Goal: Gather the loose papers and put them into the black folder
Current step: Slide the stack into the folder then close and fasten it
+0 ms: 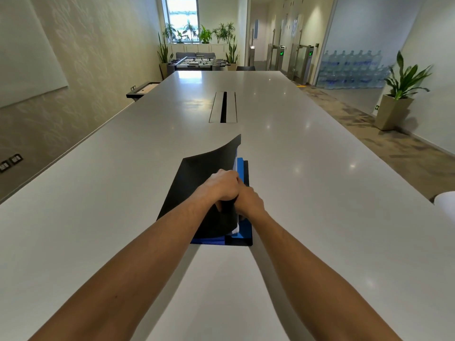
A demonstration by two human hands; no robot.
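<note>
On a long white worktop (123, 193), the left hand (222, 184) had its fingers clamped on the black folder (197, 173) cover, bent up. The right hand (248, 200) pressed the papers (235, 228) inside; its finger position was hidden. A loose grip could let the cover spring shut, creasing sheets.

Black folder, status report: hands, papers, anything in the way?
Left hand gripping the black folder cover, lifted and curled. Right hand at the papers under it. Table around unobstructed.
</note>
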